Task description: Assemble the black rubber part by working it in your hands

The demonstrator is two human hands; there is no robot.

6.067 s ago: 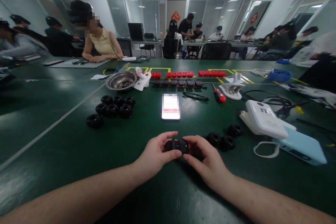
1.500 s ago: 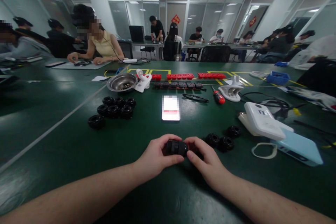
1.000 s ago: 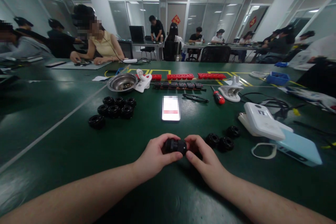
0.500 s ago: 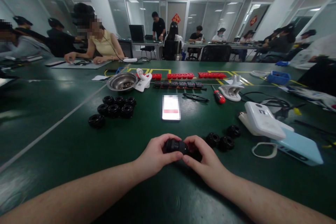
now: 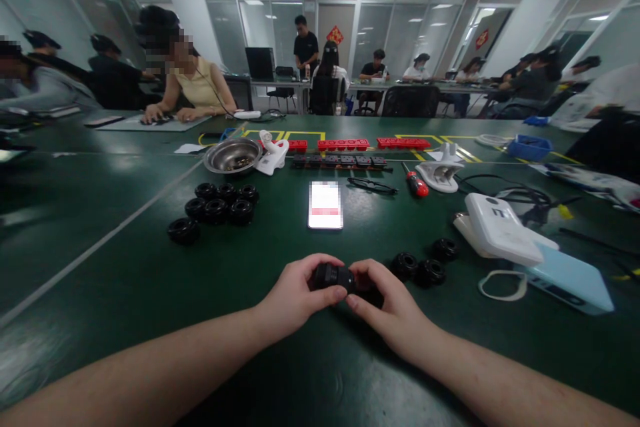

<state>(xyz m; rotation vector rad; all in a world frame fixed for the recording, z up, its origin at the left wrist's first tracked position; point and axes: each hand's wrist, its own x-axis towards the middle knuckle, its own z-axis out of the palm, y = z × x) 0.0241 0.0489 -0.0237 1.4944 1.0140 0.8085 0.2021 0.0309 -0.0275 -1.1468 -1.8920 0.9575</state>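
Note:
My left hand [image 5: 311, 285] closes around the left end of a black cable gland [image 5: 336, 275], thumb in front and fingers behind. The gland lies level, its ribbed middle showing between the hands. At its right end are the curled thumb and fingers of my right hand [image 5: 380, 293], pinching it. Those fingertips partly hide that end. Beyond my right hand sit three thick black rings [image 5: 431, 271]. A phone [image 5: 325, 205] with a lit screen lies in front of the hands. To the left is a cluster of several similar black rings [image 5: 216, 209].
Farther back are a metal bowl [image 5: 213, 159] with small parts, red strips [image 5: 343, 145], a black strip [image 5: 340, 161], eyeglasses [image 5: 373, 185] and a screwdriver [image 5: 417, 183]. A white device [image 5: 503, 227] and a light blue box [image 5: 570, 280] stand right. A co-worker [image 5: 193, 83] sits across the table.
The right fingertips have shifted slightly around the gland's right end, and both hands stay in about the same place. Across the table, the co-worker's hand has moved over the mat.

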